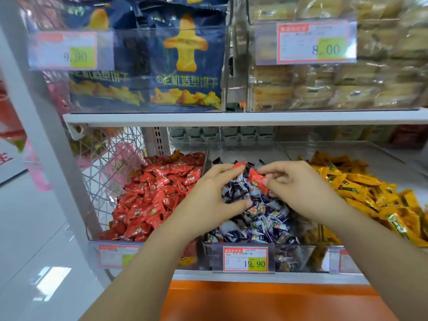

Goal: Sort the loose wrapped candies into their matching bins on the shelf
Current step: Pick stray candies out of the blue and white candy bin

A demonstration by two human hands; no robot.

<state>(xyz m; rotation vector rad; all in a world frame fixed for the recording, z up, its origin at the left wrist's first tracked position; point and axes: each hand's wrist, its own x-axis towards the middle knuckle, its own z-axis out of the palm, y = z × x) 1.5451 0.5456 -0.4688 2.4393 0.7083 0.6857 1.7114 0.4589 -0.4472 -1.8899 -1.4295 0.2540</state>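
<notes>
Red foil-wrapped candy (257, 183) is being pinched between the thumb and fingers of the right hand (298, 188), just above the heap in the middle bin. A second red wrapped candy (239, 165) is sitting at the fingertips of the left hand (208, 195). That hand's thumb is stretching out lower down, apart from the candy, so I cannot tell whether the hand is actually gripping it or only touching it. Both hands are meeting over the clear plastic middle bin (294, 258), fingertips nearly touching.

Under them I am seeing that bin heaped with small blue-and-white wrapped candies (261, 218). To the left, the neighbouring bin is holding a pile of red wrapped candies (152, 200) that look like the two at the hands. To the right, yellow wrapped candies (361, 193) are filling the third bin. A red-bordered price tag with a yellow patch (245, 259) is hanging on the middle bin's front wall, above the white shelf edge (231, 275), and an orange panel (266, 302) is showing below.

On the upper white shelf (231, 118), dark blue biscuit bags (185, 66) are standing on the left and pale pastries in clear wrap (347, 89) are stacked on the right.
</notes>
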